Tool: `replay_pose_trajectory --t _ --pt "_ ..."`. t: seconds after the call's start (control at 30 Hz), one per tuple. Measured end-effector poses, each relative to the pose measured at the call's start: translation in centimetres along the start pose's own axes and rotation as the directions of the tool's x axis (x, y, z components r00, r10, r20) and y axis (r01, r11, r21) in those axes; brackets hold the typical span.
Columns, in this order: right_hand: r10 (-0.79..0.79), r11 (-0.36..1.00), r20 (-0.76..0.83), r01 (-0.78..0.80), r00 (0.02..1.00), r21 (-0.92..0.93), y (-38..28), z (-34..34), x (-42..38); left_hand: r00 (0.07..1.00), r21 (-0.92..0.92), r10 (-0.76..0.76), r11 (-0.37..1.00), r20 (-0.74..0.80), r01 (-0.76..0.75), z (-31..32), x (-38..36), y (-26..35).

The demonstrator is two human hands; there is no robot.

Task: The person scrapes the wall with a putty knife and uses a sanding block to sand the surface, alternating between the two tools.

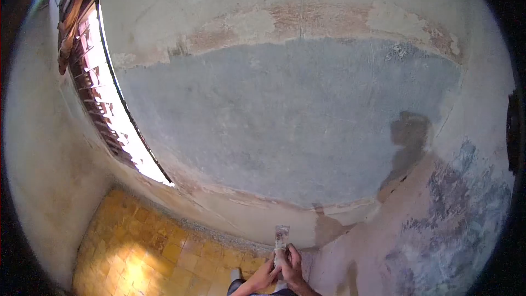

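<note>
At the bottom of the head view, my two hands come together in front of my body around a putty knife (281,237). Its flat blade, smeared with whitish and brownish residue, points up toward the wall. My left hand (265,275) is closed at the lower part of the handle, its fingers partly hidden behind the thumb side. Beside it, my right hand (293,268) is closed about the same handle from the right. The blade appears apart from the wall, though the exact gap is hard to judge.
Ahead stands a wall with a large grey patch (285,120), bordered by rough brownish strips. A bright barred window (104,98) is at left. Yellow tiles cover the floor (175,252). The right wall (455,214) has dark, peeling blotches. One shoe (235,275) shows below.
</note>
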State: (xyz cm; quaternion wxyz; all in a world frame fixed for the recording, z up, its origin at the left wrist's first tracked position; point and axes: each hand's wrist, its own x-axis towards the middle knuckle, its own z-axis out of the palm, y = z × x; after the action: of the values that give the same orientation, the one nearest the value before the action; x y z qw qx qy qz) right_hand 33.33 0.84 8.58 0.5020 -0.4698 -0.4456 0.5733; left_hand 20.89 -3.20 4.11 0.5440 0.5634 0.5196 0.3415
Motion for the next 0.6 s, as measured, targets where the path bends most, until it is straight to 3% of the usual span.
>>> replay_pose_trajectory --t 0.03,0.1,0.17,0.23,0.3,0.37,0.43,0.5,0.6 --pt "-0.062 0.998 -0.013 0.062 0.998 -0.005 -0.3 0.2 0.7 1.0 0.082 -0.01 0.997 0.026 0.008 -1.1 0.1 2.0" --pt "-0.27 0.961 -0.083 0.263 0.959 -0.087 -5.4 1.8 2.6 0.995 -0.003 0.016 1.0 0.103 -0.016 -3.0 0.0 6.2" --pt "-0.298 0.946 -0.1 0.28 0.949 -0.163 -10.1 2.4 5.0 0.984 -0.014 0.065 0.998 0.168 -0.064 -5.2 1.0 9.8" --pt "-0.433 0.901 -0.087 0.429 0.897 -0.067 -13.3 2.7 7.9 0.966 0.03 0.127 0.99 0.225 -0.137 -7.0 2.1 12.5" --pt "-0.416 0.901 -0.233 0.433 0.879 0.026 -18.2 5.2 9.0 0.94 0.004 0.292 0.955 0.175 -0.297 -8.5 3.8 16.0" --pt "-0.36 0.926 -0.316 0.378 0.878 -0.004 -22.7 6.5 10.7 0.933 0.026 0.338 0.939 0.125 -0.344 -10.5 5.2 21.0" --pt "-0.664 0.747 -0.292 0.618 0.688 -0.245 -27.1 7.1 13.8 0.92 0.013 0.359 0.931 0.157 -0.366 -12.4 6.5 26.0" --pt "-0.813 0.573 -0.274 0.624 0.514 -0.532 -32.1 7.5 15.2 0.823 -0.024 0.546 0.835 0.159 -0.55 -13.2 8.3 29.5" --pt "-0.764 0.641 -0.296 0.621 0.574 -0.45 -37.9 8.6 15.6 0.821 -0.276 0.505 0.856 0.266 -0.437 -14.6 9.1 34.6"
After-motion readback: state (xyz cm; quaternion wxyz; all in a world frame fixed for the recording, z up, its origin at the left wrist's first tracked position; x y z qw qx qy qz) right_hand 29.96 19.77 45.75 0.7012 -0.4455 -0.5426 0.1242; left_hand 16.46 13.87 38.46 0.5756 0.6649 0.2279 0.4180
